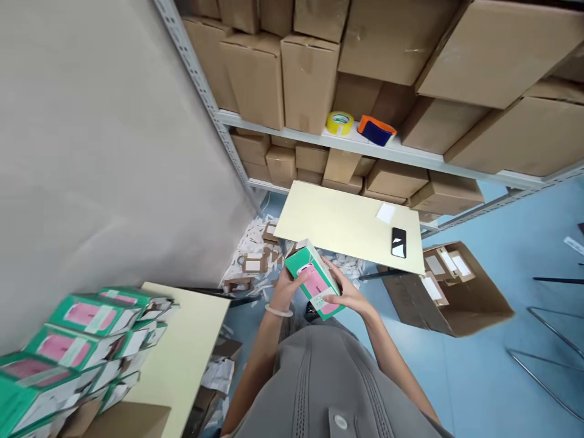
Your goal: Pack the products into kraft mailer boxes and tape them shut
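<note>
A green and white box [314, 281] with a pink picture on its front is held tilted in front of my body. My left hand [287, 286] grips its left side, thumb lying across the pink front. On the opposite side, my right hand [345, 291] is closed around the lower right edge. The box's upper end seems to have a raised flap; what is inside cannot be seen. Similar green boxes [91, 313] are stacked at the lower left, several with their ends open.
A pale table [337, 213] ahead bears a phone [398, 242] and white paper [385, 212]. Behind it, a metal shelf [292, 135] holds cardboard boxes, yellow tape [340, 123] and an orange-blue item [376, 130]. An open carton [479, 304] stands right; paper scraps [250, 243] litter the floor.
</note>
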A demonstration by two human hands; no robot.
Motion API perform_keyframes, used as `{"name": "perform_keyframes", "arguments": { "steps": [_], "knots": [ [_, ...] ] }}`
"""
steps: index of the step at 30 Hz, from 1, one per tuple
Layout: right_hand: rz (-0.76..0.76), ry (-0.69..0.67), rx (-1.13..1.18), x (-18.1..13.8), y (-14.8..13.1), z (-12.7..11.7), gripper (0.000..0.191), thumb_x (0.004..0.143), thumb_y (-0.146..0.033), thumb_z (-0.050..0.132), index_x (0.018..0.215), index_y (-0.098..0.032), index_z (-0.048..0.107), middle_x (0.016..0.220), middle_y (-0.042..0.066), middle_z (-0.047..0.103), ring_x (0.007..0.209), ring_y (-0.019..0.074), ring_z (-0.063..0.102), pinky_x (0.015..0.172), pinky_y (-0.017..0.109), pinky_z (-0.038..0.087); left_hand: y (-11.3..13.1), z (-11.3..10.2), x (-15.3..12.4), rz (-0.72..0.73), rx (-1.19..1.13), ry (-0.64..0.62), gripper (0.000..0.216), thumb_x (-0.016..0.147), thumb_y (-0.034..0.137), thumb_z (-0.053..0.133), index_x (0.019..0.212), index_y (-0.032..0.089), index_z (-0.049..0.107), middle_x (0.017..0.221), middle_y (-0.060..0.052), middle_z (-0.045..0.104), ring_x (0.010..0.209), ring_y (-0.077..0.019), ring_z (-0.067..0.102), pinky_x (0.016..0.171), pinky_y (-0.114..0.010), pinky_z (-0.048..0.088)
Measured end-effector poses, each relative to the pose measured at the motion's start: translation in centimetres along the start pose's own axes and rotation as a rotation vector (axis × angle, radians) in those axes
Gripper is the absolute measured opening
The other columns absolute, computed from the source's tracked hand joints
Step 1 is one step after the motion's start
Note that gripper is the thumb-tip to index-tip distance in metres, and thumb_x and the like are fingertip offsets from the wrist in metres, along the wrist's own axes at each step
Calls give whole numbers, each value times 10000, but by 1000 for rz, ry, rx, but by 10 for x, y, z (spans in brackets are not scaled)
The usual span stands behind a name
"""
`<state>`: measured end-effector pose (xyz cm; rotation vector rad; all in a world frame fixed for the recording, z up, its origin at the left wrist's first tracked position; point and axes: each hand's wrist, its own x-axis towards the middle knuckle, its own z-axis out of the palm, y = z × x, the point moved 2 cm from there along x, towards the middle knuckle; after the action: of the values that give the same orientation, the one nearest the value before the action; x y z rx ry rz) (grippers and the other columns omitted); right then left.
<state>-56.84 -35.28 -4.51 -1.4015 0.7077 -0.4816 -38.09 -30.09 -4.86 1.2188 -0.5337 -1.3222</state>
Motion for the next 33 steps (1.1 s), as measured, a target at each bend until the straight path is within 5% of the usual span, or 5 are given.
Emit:
{"name": "perform_keyframes", "arguments": {
  "steps": [4, 11, 19, 25, 33],
  "knots": [
    [39, 46, 38, 6, 20, -51, 960, 687, -499, 779, 1507, -302, 322, 1515, 72, 406, 1404, 279, 357, 1140, 431, 318, -7, 44, 47, 18, 96, -49, 677, 625, 405, 847, 1204, 208, 558, 1157, -90, 680, 1093, -268, 627, 948, -406, 501],
    [211, 659, 94, 28, 62, -126, 835, 705, -596, 724, 1434, -304, 438, 1417, 114, 492, 1285, 276, 492, 1050, 458, 417, -33, 103, 169, -47, 168, -14, 649, 552, 359, 880, 1090, 197, 554, 1099, -99, 687, 1043, -265, 648, 903, -391, 531],
    [303, 964, 528, 63, 85, -191, 801, 798, -615, 611, 1490, -328, 326, 1364, 60, 560, 1177, 260, 592, 896, 416, 562, -67, 180, 253, -264, 12, -138, 602, 658, 324, 821, 1201, 249, 575, 1244, -93, 644, 1140, -250, 625, 904, -376, 551],
    [605, 934, 353, 84, 123, -248, 778, 802, -492, 663, 1478, -231, 379, 1198, 95, 647, 1034, 219, 650, 815, 323, 578, -121, 164, 289, -470, 386, 37, 501, 621, 371, 858, 1001, 167, 603, 933, -115, 706, 949, -229, 677, 827, -378, 551],
    [760, 697, 12, 114, 159, -286, 551, 864, -436, 599, 1341, -169, 535, 1095, 93, 702, 922, 185, 676, 727, 261, 565, -138, 126, 310, -356, 751, 77, 262, 662, 227, 793, 753, 198, 549, 932, -108, 645, 1093, -297, 593, 925, -401, 475]
  ]
}}
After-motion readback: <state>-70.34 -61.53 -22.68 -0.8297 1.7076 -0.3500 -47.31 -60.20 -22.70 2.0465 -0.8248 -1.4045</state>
